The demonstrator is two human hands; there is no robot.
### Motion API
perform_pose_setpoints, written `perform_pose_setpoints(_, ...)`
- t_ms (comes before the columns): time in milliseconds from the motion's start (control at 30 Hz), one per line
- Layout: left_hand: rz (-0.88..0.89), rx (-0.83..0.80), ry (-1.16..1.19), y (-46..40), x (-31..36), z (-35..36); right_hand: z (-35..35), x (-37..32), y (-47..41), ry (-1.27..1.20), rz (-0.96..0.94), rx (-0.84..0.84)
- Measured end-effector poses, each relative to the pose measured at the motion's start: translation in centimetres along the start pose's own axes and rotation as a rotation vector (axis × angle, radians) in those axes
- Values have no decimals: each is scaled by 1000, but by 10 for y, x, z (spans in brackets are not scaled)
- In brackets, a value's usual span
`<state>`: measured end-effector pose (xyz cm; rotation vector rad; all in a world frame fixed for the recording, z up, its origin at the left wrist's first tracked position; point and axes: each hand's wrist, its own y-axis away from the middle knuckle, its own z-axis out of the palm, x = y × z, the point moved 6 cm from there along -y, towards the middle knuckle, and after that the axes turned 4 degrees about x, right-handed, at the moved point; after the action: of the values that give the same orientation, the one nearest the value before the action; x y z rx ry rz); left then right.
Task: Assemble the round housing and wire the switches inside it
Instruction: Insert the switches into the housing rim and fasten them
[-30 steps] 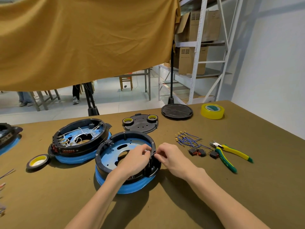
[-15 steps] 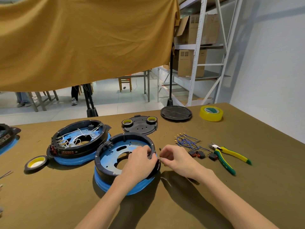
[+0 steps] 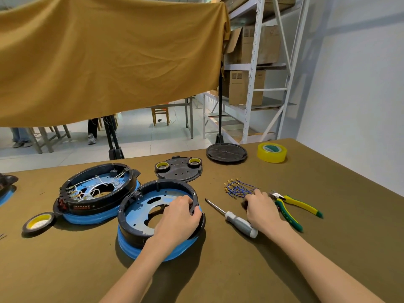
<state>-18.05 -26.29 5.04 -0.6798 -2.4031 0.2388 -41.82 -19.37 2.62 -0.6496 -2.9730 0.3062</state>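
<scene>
The round housing (image 3: 131, 217), a black ring over a blue plate and blue base, sits on the table in front of me. My left hand (image 3: 177, 217) grips its right rim, fingers hooked over the edge. My right hand (image 3: 261, 209) lies to the right, fingers curled down over the small black switches, which it mostly hides. A bundle of blue wires (image 3: 237, 189) with brass terminals lies just beyond that hand. A grey-handled screwdriver (image 3: 231, 216) rests on the table between the housing and my right hand.
A second housing (image 3: 98, 193), wired with white leads, stands at the left. Green-yellow pliers (image 3: 293, 206) lie right of my right hand. A black tape roll (image 3: 38, 223), a cover plate (image 3: 179, 171), a round lid (image 3: 226, 153) and yellow tape (image 3: 271, 152) lie around.
My right hand left the housing rim and moved right onto the switches. The screwdriver now lies on the table. My left hand stays on the rim.
</scene>
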Motion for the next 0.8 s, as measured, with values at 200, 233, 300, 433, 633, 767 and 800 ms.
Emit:
perform_pose_setpoints(200,-36,-119,95,-1,-9,0,1,4,-8,73,-131,61)
perform_pose_setpoints(233,-25,-152,98,-1,-11,-1,0,3,-8,89,-149,70)
perform_pose_setpoints(300,-7,-195,97,0,-13,-2,-5,2,-5,90,-161,98)
perform_pose_setpoints(433,23,-170,77,0,-14,-2,-23,-8,7,-431,-117,146)
perform_pose_setpoints(633,7,-123,119,3,-11,-6,-39,-48,36,-1082,-161,132)
perform_pose_setpoints(767,32,16,190,10,-9,-16,-36,-67,45,-1211,-200,175)
perform_pose_setpoints(800,34,39,224,11,-8,-19,-34,-70,46,-1253,-194,177)
